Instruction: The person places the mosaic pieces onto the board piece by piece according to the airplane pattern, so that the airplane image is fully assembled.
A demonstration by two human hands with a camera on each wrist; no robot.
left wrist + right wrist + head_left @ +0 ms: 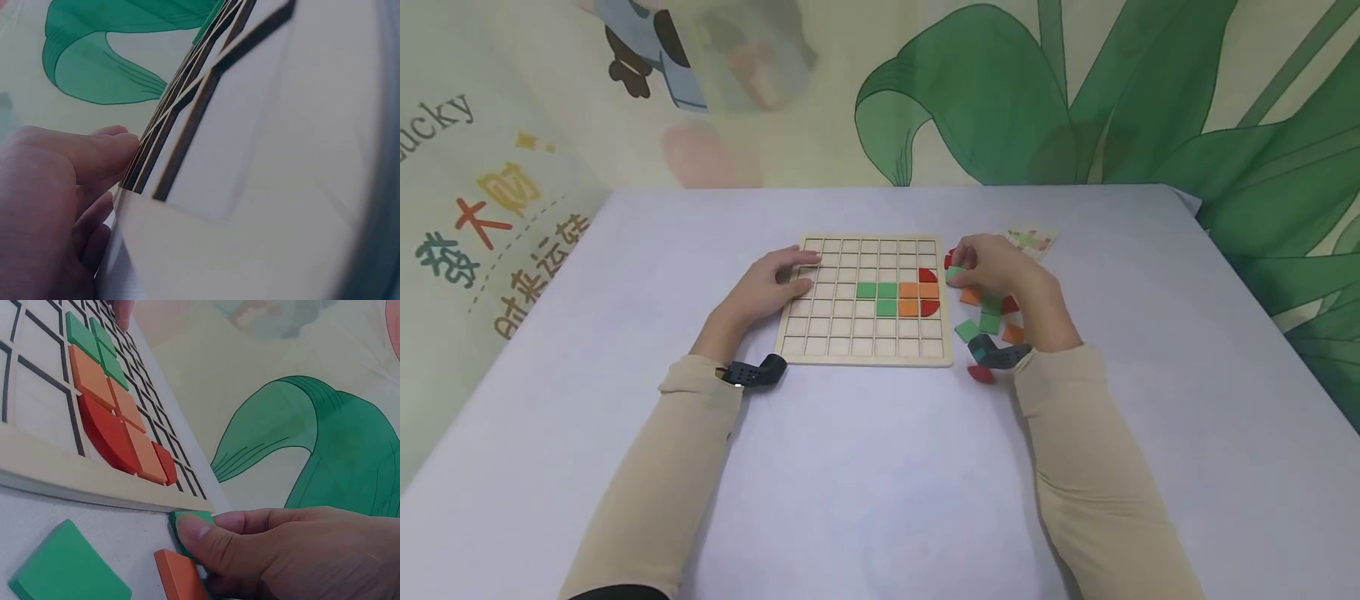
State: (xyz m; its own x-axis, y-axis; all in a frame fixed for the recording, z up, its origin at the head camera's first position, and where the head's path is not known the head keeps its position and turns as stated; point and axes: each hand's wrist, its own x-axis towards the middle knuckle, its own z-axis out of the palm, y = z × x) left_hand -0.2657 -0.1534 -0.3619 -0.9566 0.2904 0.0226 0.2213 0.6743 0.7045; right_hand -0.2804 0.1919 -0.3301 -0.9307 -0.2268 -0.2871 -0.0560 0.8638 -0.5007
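A wooden grid board lies on the white table. Several green, orange and red tiles sit in its cells toward the right, among them a green square tile, an orange square tile and a red quarter-round tile. My left hand rests at the board's left edge, fingertips and thumb touching it. Just right of the board, my right hand pinches a green square tile between thumb and fingers. In the right wrist view, an orange tile lies just below those fingertips.
Loose tiles lie scattered right of the board, including a green tile, an orange tile and a red tile. Behind the right hand lies a printed card. A patterned wall stands behind the table.
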